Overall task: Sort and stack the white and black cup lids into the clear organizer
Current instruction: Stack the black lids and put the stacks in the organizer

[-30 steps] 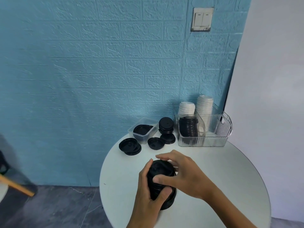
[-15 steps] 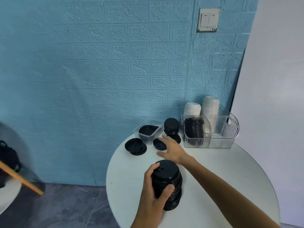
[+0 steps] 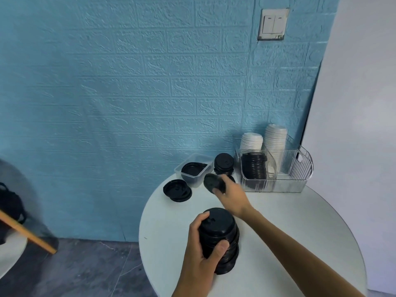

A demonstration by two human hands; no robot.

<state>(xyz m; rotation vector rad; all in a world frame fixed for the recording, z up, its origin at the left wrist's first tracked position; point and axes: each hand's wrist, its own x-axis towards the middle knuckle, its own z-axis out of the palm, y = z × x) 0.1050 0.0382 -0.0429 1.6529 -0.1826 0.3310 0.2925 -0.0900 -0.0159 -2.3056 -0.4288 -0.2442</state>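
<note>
My left hand (image 3: 203, 249) grips a tall stack of black lids (image 3: 220, 234) standing on the round white table (image 3: 289, 232). My right hand (image 3: 230, 195) is stretched forward and pinches a single black lid (image 3: 213, 182), lifted and tilted above the table. The clear organizer (image 3: 300, 168) stands at the table's back right. It holds a row of black lids (image 3: 254, 166) in front and two stacks of white lids (image 3: 275, 138) behind.
A small clear tub (image 3: 198, 160) with a black lid in it sits left of the organizer. A short stack of black lids (image 3: 224, 162) stands beside it, and another black lid pile (image 3: 176, 189) lies near the table's left edge. The blue wall is close behind.
My right hand left the stack, reached forward to the loose lids and lifted one black lid off the table. The left hand stays on the stack.
</note>
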